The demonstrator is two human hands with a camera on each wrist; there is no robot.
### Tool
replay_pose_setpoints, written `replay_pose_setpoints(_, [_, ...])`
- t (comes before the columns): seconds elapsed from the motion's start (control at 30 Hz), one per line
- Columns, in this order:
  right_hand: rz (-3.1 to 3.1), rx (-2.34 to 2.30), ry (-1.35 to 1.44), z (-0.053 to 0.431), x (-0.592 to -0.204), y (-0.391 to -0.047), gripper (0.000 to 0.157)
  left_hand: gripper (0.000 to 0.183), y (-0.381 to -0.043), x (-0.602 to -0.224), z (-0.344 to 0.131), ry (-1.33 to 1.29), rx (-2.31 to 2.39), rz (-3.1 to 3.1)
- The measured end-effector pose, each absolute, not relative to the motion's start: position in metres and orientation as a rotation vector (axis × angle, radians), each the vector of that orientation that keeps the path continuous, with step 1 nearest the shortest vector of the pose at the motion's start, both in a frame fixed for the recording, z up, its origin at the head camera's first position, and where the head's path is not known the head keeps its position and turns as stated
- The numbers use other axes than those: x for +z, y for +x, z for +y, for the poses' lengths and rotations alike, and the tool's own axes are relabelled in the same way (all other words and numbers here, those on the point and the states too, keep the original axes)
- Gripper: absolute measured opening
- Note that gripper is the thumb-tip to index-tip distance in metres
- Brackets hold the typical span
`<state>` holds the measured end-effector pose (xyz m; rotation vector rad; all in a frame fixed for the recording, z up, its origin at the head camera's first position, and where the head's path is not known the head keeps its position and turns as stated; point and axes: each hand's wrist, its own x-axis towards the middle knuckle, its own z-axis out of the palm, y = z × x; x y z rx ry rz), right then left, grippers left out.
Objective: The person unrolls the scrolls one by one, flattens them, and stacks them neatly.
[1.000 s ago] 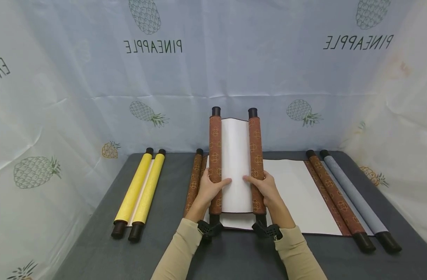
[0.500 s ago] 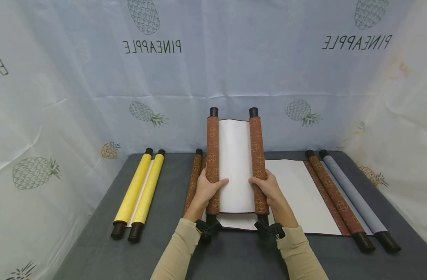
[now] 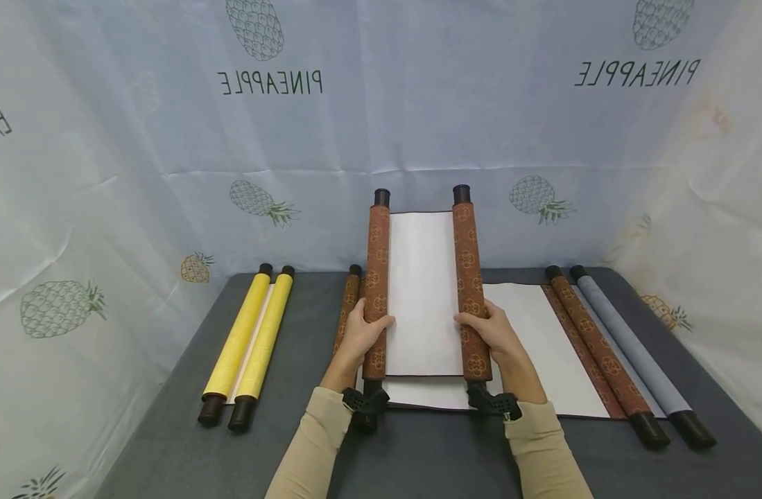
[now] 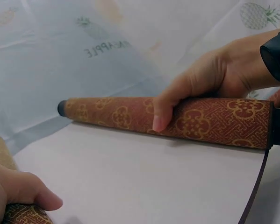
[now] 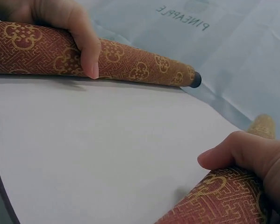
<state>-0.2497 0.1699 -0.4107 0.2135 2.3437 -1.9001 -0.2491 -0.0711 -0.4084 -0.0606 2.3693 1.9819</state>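
A brown scroll [image 3: 423, 291] with gold flower patterns and dark end knobs is held up above the table, its white sheet stretched between two rolls. My left hand [image 3: 360, 333] grips the left roll, thumb over its front toward the sheet. Around the right roll curls my right hand [image 3: 496, 329], its thumb likewise on the inner side. In the left wrist view, the right hand [image 4: 200, 81] wraps the far roll; the left thumb [image 4: 34, 189] lies on the near one. The right wrist view has the right thumb [image 5: 224, 151] across its roll. Fingers behind the rolls are mostly hidden.
Behind the held scroll, another brown scroll [image 3: 595, 350] lies unrolled on the dark grey table [image 3: 162, 443], partly covered. A grey scroll [image 3: 639, 346] lies beside its right end. A yellow scroll [image 3: 265, 333] lies at the left. Pineapple-printed cloth [image 3: 418, 125] hangs behind and at the sides.
The two hands have moved apart, the left hand slightly left and the right hand rightward. More white sheet shows between the held rolls. The scrolls on the table have stayed put.
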Motion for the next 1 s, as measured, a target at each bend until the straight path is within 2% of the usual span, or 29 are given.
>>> replay_pose_setpoints(0.23, [2.387,-1.882,0.149,0.176,-0.406,-0.248,0.07,0.052,-0.253,-0.412,-0.08,0.013,1.957,2.478])
replay_pose_setpoints(0.33, [2.372,-1.88,0.123,0.18,-0.405,-0.247,0.071,0.054,-0.253,-0.411,-0.084,0.022,1.931,2.498])
replay_pose_setpoints(0.63, [2.34,-1.852,0.143,0.179,-0.406,-0.249,0.07,0.081,-0.253,-0.405,-0.09,0.019,1.839,2.51])
replay_pose_setpoints(1.0, [2.33,-1.935,0.332,0.161,-0.402,-0.248,0.058,0.076,-0.25,-0.397,-0.087,-0.028,1.858,2.385])
